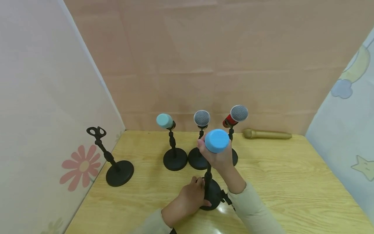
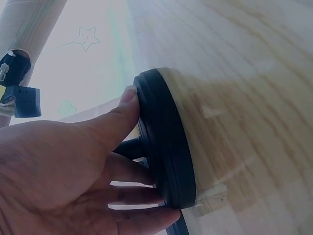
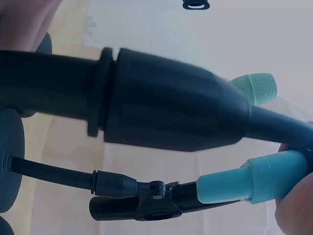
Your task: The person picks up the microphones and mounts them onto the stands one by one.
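Observation:
My right hand (image 1: 220, 159) grips a blue microphone (image 1: 217, 140) by its body, the rounded head facing up toward the head camera. Its teal-blue handle (image 3: 252, 178) shows in the right wrist view, with fingers around it at the right edge. The microphone is at the top of a black microphone stand (image 1: 208, 177), and the hand hides where the two meet. Low down, my left hand (image 1: 190, 196) holds the stand's round base (image 1: 214, 193). In the left wrist view the thumb lies on one side of the base (image 2: 166, 142) and the fingertips reach its rim opposite.
Behind stand a teal-headed microphone (image 1: 165, 121), a grey-headed one (image 1: 202, 118) and a red one (image 1: 239, 113), each on a black stand. At the left, another stand (image 1: 119, 173) has a bare clip. A gold microphone (image 1: 267, 134) lies along the table's back edge.

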`<action>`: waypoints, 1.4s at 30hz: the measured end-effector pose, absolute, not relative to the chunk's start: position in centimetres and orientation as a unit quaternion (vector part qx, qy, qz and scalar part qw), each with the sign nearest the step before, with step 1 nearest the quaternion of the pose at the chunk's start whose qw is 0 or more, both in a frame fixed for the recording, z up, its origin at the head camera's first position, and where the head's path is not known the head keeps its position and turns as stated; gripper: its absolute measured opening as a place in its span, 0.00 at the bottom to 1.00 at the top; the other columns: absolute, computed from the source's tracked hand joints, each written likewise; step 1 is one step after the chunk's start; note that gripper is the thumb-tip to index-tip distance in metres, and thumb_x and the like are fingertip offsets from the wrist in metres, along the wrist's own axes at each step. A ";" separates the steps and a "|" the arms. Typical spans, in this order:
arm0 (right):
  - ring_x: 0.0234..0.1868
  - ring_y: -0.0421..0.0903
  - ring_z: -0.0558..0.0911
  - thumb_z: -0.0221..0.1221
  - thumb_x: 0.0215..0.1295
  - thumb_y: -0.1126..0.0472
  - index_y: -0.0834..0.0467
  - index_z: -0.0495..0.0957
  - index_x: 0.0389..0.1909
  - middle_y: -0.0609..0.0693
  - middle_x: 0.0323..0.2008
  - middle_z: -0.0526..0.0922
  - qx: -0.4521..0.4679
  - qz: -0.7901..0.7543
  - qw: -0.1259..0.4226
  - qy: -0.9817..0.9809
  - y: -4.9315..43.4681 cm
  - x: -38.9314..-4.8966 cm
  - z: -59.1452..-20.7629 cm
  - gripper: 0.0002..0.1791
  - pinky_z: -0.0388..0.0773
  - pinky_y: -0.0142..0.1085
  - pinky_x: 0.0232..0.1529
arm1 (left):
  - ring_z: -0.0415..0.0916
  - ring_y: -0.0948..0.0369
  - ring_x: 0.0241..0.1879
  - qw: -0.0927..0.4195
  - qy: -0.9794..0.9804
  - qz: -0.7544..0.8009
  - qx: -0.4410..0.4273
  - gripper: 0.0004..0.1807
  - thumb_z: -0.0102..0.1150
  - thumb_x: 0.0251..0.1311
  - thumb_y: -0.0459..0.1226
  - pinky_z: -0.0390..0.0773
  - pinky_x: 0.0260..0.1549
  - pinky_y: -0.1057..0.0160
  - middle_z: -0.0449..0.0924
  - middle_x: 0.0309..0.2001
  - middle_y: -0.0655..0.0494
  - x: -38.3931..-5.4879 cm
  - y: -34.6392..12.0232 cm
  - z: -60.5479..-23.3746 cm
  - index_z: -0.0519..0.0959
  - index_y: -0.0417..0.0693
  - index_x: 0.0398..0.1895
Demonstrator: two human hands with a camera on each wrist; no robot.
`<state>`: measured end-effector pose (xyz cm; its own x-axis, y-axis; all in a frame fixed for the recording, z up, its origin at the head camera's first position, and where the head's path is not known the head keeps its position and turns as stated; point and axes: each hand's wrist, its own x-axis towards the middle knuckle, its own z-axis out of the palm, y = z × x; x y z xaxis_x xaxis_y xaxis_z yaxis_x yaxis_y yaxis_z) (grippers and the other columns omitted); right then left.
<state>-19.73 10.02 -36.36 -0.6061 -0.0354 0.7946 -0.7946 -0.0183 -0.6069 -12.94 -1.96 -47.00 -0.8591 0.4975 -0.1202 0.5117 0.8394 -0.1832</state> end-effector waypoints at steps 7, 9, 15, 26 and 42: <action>0.33 0.38 0.83 0.66 0.57 0.61 0.67 0.79 0.33 0.49 0.28 0.85 0.321 0.630 0.300 -0.640 10.2 -19.7 -36.2 0.13 0.81 0.31 0.42 | 0.70 0.60 0.55 0.026 0.957 -0.110 0.269 0.47 0.52 0.56 0.72 0.78 0.23 0.75 0.73 0.55 0.58 -12.9 -2.0 -47.2 0.75 0.49 0.68; 0.32 0.39 0.83 0.65 0.54 0.64 0.67 0.79 0.33 0.48 0.28 0.85 0.322 0.628 0.295 -0.644 10.2 -19.7 -36.1 0.10 0.81 0.31 0.42 | 0.70 0.60 0.55 0.019 0.956 -0.113 0.269 0.47 0.52 0.55 0.73 0.78 0.24 0.75 0.73 0.56 0.58 -12.9 -2.1 -47.1 0.75 0.50 0.68; 0.33 0.40 0.82 0.64 0.54 0.67 0.65 0.80 0.34 0.46 0.30 0.85 0.329 0.628 0.265 -0.654 10.5 -19.4 -35.7 0.08 0.80 0.33 0.42 | 0.71 0.60 0.55 0.033 0.962 -0.091 0.257 0.48 0.56 0.54 0.72 0.80 0.26 0.73 0.74 0.54 0.58 -13.0 -2.1 -46.9 0.75 0.49 0.68; 0.37 0.45 0.83 0.66 0.58 0.68 0.64 0.80 0.38 0.53 0.32 0.85 0.356 0.602 0.255 -0.668 11.2 -19.0 -35.5 0.08 0.80 0.36 0.48 | 0.71 0.59 0.58 0.054 0.961 -0.071 0.260 0.47 0.57 0.56 0.71 0.83 0.31 0.70 0.74 0.57 0.57 -13.3 -2.1 -47.5 0.73 0.48 0.69; 0.55 0.50 0.82 0.71 0.55 0.71 0.63 0.75 0.59 0.55 0.52 0.84 0.311 0.508 0.234 -0.769 13.9 -17.3 -35.9 0.29 0.77 0.36 0.59 | 0.71 0.57 0.59 0.063 0.959 -0.015 0.277 0.47 0.55 0.60 0.69 0.84 0.42 0.68 0.74 0.63 0.53 -13.4 -3.2 -47.4 0.71 0.46 0.72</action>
<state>-17.26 13.88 -35.93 -0.6970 -0.2396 0.6759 -0.7157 0.2914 -0.6347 -13.43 -3.19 -47.36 -0.8383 0.5299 -0.1282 0.5337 0.8457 0.0059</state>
